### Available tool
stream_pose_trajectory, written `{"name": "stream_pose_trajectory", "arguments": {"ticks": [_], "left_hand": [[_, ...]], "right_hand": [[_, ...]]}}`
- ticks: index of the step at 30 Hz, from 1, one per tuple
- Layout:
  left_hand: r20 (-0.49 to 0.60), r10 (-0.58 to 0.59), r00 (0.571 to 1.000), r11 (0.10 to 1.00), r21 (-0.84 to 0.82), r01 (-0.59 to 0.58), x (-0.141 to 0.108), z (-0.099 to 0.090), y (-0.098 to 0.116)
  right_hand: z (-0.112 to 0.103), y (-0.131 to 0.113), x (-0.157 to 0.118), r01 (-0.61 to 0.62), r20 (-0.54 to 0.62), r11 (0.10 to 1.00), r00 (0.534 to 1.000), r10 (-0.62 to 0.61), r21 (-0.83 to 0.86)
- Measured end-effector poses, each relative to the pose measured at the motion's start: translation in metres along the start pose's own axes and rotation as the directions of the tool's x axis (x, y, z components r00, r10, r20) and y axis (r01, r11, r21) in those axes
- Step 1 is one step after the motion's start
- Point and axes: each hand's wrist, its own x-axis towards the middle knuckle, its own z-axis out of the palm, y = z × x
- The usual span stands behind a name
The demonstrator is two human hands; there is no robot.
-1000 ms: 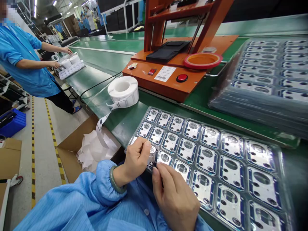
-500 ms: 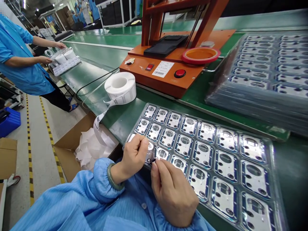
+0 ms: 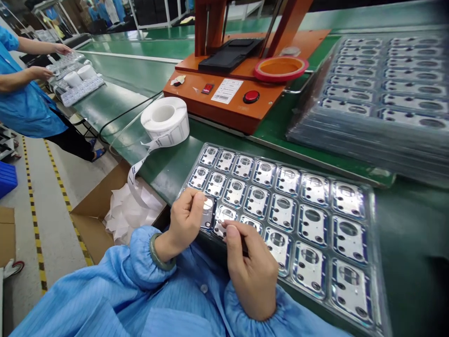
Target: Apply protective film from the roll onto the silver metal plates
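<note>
Pinching a small silver metal plate (image 3: 207, 213) upright between thumb and curled fingers, the left hand (image 3: 185, 220) sits over the lower left corner of a clear plastic blister tray (image 3: 375, 281). The plate has a blue edge, round holes and a shiny face, and is partly hidden by the fingers. A green stone bangle (image 3: 157, 252) circles the left wrist, under a light blue striped smock sleeve (image 3: 140, 257). The right hand (image 3: 250, 269) is just beside the plate, its thumb and index fingertips (image 3: 229, 229) pressed together; cannot tell if anything thin is between them. Its fingers hover over the tray's other silver plates (image 3: 282, 213), which sit in rows in their pockets.

Past the tray, a brown cardboard box (image 3: 89, 236) holds crumpled white backing paper (image 3: 131, 210). A white label strip (image 3: 138, 168) runs down toward it from a white label roll (image 3: 164, 120) lying on the green conveyor bench (image 3: 115, 112). To the right is a tall stack of filled clear trays (image 3: 351, 135). Behind the roll stands an orange press machine (image 3: 224, 93) with a red button (image 3: 251, 96) and a red-rimmed round dish (image 3: 280, 69). Farther left, a co-worker (image 3: 28, 112) in a blue top has both hands (image 3: 42, 72) at another tray.
</note>
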Motion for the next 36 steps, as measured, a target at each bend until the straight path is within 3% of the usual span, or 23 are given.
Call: {"name": "stream_pose_trajectory", "arguments": {"ticks": [8,18,27,31,36], "left_hand": [[-0.053,-0.002,0.999,1.000,-0.026,0.001,-0.001,0.000,0.000],[-0.009,0.031,0.999,0.998,-0.049,-0.031,-0.008,0.007,0.005],[0.000,0.056,0.998,0.997,-0.047,-0.056,-0.007,0.006,0.008],[0.074,0.078,0.994,0.996,-0.043,-0.075,-0.010,0.005,0.009],[0.201,0.192,0.961,0.981,-0.031,-0.190,-0.011,0.004,0.010]], "right_hand": [[-0.001,-0.010,0.002,-0.065,0.103,0.997,0.993,0.060,0.048],[-0.006,-0.009,0.001,-0.118,0.197,0.986,0.976,0.094,0.114],[-0.007,-0.012,0.002,-0.206,0.178,0.960,0.969,0.173,0.190],[-0.008,-0.012,0.002,-0.291,0.155,0.923,0.953,0.259,0.251],[-0.010,-0.011,0.001,-0.329,0.149,0.913,0.942,0.301,0.239]]}}
